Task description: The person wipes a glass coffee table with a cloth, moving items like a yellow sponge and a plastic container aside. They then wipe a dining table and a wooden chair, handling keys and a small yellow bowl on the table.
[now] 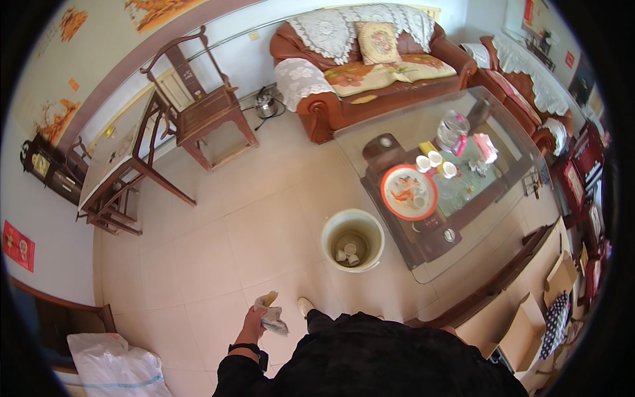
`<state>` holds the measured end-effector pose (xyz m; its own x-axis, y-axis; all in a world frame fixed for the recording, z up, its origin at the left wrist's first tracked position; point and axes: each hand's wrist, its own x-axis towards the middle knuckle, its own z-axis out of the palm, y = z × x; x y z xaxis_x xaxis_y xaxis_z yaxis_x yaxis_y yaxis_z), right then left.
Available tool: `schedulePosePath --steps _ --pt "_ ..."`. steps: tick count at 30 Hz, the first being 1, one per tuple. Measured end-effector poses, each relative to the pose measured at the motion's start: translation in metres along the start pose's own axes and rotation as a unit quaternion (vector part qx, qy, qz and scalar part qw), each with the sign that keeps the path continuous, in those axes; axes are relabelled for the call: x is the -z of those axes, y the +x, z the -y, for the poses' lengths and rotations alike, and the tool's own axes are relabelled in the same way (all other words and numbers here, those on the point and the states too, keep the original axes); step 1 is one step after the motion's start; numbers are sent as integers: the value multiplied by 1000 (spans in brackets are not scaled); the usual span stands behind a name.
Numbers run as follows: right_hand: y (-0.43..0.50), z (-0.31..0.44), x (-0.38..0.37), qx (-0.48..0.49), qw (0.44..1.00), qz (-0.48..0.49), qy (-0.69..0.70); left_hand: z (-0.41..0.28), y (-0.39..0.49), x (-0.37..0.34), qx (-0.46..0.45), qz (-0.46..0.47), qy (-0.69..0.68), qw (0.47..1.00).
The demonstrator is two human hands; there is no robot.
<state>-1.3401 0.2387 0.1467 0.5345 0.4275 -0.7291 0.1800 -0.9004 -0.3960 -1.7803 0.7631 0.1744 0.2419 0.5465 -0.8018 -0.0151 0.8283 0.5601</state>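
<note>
My left hand [253, 322] grips a crumpled grey cloth [274, 321] with a yellowish part at its top, held over the floor beside my body. My right hand is out of view, hidden past my dark clothing. Ahead of me a white plastic bucket [353, 217] stands on the tiles, with several small white cups [350, 249] at its bottom. To its right, on a glass-topped coffee table [469, 223], lies a round orange-rimmed tray [409, 218] with one cup on it. White cups [434, 159], a glass pitcher [452, 131] with a pink handle and a tissue pack [484, 148] are beyond.
A brown leather sofa [317, 111] stands behind the coffee table. At the left are a wooden chair [206, 111] and a table [116, 149], with an electric kettle [266, 105] by the wall. White plastic bags [116, 364] sit lower left, an open cardboard box [521, 332] lower right.
</note>
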Motion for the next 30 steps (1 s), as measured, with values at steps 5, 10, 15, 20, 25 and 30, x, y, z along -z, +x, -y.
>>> schedulePosePath --steps 5,10,15,20,25,30 --pt "37 69 -16 27 995 8 -96 -34 32 29 -31 -26 -42 998" --pt "59 192 -24 17 989 -14 -146 -77 55 99 -52 -2 -168 984" --pt "76 310 -23 21 984 8 -179 -111 47 146 -82 -24 -257 963" --pt "140 330 -24 118 962 80 -234 -135 38 153 -134 42 -276 951" --pt "260 286 -41 302 866 137 -374 -166 42 155 -203 68 -348 913" --pt "325 388 -25 333 841 199 -377 -211 26 165 -277 64 -402 870"
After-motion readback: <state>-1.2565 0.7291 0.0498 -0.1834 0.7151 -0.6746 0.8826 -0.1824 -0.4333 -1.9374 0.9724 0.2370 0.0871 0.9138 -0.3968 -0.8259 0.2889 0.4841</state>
